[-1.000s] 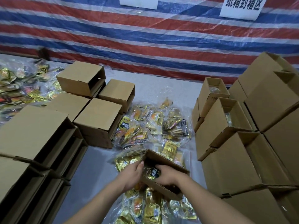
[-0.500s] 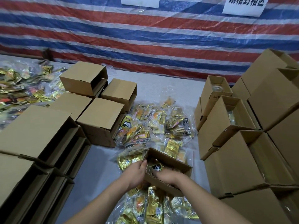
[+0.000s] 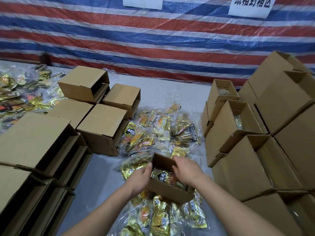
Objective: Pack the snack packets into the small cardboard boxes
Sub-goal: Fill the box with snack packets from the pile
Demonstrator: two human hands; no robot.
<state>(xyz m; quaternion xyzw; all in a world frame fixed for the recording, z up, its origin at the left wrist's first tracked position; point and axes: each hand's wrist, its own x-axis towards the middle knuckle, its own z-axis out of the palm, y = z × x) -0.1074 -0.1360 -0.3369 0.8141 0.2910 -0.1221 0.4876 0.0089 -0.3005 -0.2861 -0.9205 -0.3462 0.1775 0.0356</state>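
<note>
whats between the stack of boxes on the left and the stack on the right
In the head view, a loose pile of snack packets on the table, and nearer the person, the small box held in both hands.

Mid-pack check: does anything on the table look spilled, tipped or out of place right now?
Nothing looks damaged. The snack packets lie loose in a heap on the table rather than stacked, and the small box both hands hold sits tilted on top of packets, not flat on the table.

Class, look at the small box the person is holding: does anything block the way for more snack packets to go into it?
Partly. The small box is open on top, but the right hand lies across its opening above the packets already inside. The left hand holds its left side, clear of the opening.
</note>
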